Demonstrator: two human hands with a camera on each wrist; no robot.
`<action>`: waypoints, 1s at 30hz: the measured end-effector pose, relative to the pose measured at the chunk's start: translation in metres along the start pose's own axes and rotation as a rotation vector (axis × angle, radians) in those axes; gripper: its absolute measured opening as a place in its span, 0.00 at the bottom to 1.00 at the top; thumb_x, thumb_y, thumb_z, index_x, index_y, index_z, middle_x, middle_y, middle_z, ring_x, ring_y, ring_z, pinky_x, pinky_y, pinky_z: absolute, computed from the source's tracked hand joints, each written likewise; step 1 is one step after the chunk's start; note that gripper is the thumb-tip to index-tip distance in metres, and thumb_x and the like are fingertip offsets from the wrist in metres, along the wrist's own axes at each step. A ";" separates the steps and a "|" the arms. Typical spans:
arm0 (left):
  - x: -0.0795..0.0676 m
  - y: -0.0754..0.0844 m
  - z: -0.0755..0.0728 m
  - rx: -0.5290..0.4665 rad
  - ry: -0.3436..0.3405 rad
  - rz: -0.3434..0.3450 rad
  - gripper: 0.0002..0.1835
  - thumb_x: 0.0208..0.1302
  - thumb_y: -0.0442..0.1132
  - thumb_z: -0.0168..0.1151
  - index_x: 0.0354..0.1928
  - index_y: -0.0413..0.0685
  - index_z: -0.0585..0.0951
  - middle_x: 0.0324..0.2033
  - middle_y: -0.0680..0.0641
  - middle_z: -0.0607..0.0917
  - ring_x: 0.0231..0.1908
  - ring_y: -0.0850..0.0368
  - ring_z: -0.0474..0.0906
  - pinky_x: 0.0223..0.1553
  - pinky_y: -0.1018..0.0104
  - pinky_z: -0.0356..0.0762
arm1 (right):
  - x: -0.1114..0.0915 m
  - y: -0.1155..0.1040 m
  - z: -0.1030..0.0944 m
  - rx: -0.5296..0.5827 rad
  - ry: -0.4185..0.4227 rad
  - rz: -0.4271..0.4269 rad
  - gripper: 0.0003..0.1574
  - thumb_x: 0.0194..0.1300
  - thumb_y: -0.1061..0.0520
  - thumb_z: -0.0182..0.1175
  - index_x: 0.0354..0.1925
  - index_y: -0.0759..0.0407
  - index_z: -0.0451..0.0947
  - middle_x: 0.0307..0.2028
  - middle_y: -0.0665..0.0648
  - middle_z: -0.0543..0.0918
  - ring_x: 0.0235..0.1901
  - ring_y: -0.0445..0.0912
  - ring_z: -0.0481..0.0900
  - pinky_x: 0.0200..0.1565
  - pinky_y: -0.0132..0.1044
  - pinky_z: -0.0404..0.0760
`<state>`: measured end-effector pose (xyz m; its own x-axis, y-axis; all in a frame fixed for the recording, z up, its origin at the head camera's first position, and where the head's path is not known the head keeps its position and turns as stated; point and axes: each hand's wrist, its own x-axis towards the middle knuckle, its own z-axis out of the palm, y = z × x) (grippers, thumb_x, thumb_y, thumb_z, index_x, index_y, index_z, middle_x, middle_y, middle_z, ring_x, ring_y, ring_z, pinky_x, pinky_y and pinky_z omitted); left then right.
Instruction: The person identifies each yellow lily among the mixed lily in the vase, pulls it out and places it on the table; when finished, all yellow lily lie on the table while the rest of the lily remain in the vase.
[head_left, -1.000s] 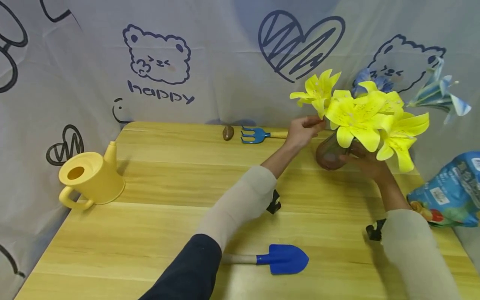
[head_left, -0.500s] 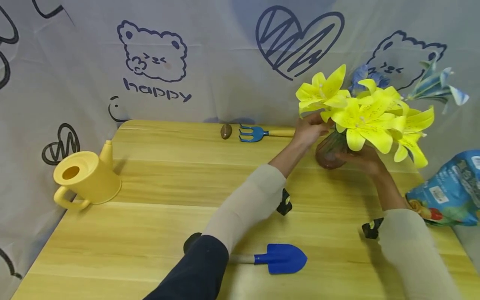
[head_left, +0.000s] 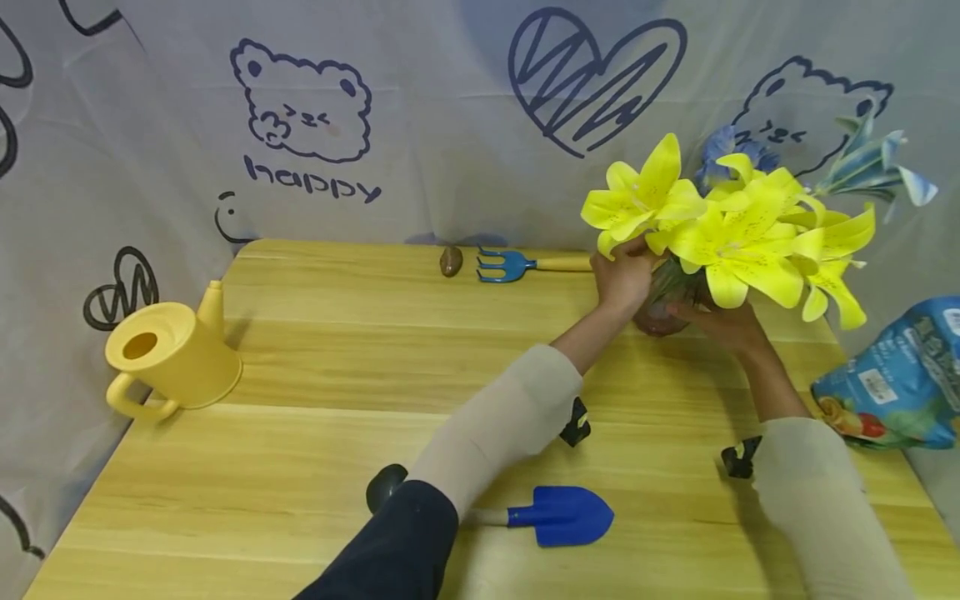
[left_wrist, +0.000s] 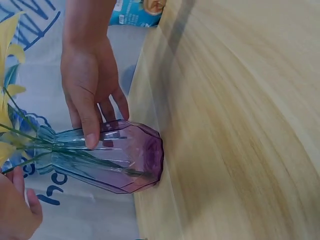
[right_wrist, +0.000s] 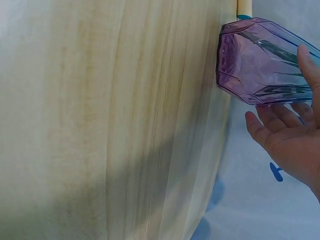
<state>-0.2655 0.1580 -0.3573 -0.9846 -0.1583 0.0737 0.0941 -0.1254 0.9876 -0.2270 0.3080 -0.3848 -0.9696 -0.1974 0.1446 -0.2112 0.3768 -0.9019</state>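
A faceted glass vase [left_wrist: 117,162], blue-green at the neck and purple at the base, stands upright on the wooden table with green stems inside. My right hand [head_left: 731,327] grips its side, the thumb in front and fingers on the far side, as the right wrist view also shows. At the mouth of the vase, my left hand [head_left: 624,279] pinches the stem of the leftmost yellow lily [head_left: 641,196]; its fingertips are partly hidden by petals. More yellow lilies [head_left: 738,242], a blue flower [head_left: 731,157] and a pale blue lily [head_left: 873,175] spread to the right.
Left of the vase lie a blue hand rake [head_left: 510,266] and a brown stone [head_left: 451,262]. A yellow watering can [head_left: 176,354] stands at far left, a blue bag [head_left: 896,379] at right. In front are a blue trowel [head_left: 570,516] and a dark rounded object [head_left: 384,486] partly behind my sleeve.
My left hand has moved right and closer to the vase's mouth, with the leftmost lily shifting and turning. The other yellow lilies have shifted slightly right. My right hand stays on the vase.
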 end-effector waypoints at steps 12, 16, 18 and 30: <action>-0.004 0.019 -0.014 0.383 0.047 0.300 0.10 0.54 0.40 0.59 0.18 0.51 0.84 0.13 0.60 0.78 0.21 0.69 0.70 0.35 0.80 0.66 | 0.000 0.012 -0.006 -0.176 0.043 0.198 0.51 0.54 0.48 0.62 0.67 0.50 0.44 0.65 0.60 0.51 0.61 0.59 0.52 0.56 0.55 0.58; -0.002 0.021 -0.017 0.246 0.011 0.288 0.06 0.57 0.37 0.58 0.27 0.46 0.84 0.19 0.55 0.79 0.22 0.69 0.71 0.27 0.80 0.69 | 0.002 0.020 -0.008 -0.244 0.036 0.295 0.54 0.53 0.41 0.60 0.67 0.57 0.44 0.64 0.66 0.51 0.60 0.63 0.52 0.55 0.57 0.57; -0.001 0.022 -0.020 0.171 -0.015 0.283 0.06 0.56 0.35 0.59 0.35 0.44 0.83 0.24 0.53 0.80 0.25 0.69 0.72 0.24 0.80 0.70 | 0.002 0.021 -0.009 -0.256 0.027 0.310 0.55 0.53 0.40 0.60 0.67 0.58 0.42 0.64 0.67 0.50 0.60 0.64 0.52 0.55 0.57 0.57; 0.002 0.043 -0.048 0.025 -0.304 0.467 0.12 0.56 0.28 0.57 0.43 0.31 0.75 0.35 0.36 0.80 0.34 0.54 0.77 0.33 0.75 0.74 | 0.004 0.037 -0.008 -0.095 0.042 0.228 0.54 0.54 0.47 0.62 0.67 0.41 0.38 0.67 0.55 0.43 0.63 0.59 0.47 0.59 0.52 0.53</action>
<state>-0.2567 0.1053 -0.3214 -0.8377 0.0986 0.5371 0.5305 -0.0859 0.8433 -0.2396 0.3286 -0.4138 -0.9973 -0.0610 -0.0398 0.0047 0.4910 -0.8711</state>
